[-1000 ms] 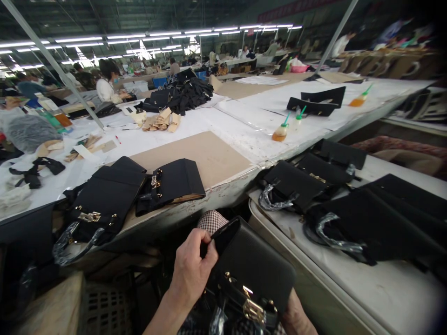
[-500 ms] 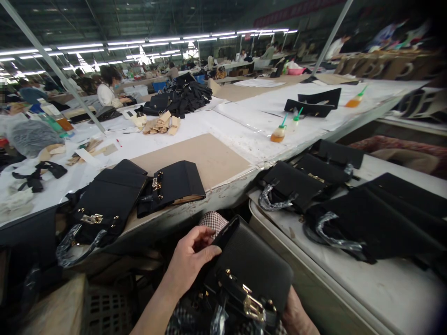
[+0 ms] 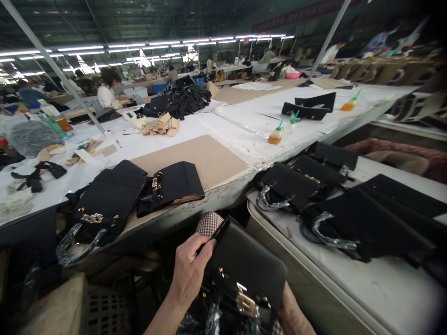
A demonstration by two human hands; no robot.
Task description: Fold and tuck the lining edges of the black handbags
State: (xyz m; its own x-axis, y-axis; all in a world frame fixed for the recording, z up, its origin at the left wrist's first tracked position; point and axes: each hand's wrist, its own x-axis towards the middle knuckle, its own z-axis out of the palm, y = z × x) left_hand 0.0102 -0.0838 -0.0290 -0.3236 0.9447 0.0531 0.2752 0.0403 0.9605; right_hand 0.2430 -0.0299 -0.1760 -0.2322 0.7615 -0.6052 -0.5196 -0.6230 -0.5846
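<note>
A black handbag (image 3: pixel 249 253) with a gold clasp and plastic-wrapped handles lies tilted over my lap, its clasp facing up. My left hand (image 3: pixel 190 267) pinches the bag's left edge between thumb and fingers. At the lower right, my right hand (image 3: pixel 291 309) grips the opposite side, its fingertips hidden behind the bag. Checkered cloth (image 3: pixel 209 224) shows just past the bag's upper left corner. Two more black bags, one with wrapped handles (image 3: pixel 108 200) and one with a gold clasp (image 3: pixel 174 184), lie on the table edge at the left.
Several black bags (image 3: pixel 289 186) lie on a pale side table (image 3: pixel 387 284) at the right. The long white table (image 3: pixel 226 135) bears a brown board (image 3: pixel 206 158), glue bottles (image 3: pixel 275 135) and a black pile (image 3: pixel 190 100). A plastic crate (image 3: pixel 108 309) stands below left. People work farther back.
My left hand has closed onto the bag's edge, its thumb and fingers now together. The bag and my right hand have shifted slightly left.
</note>
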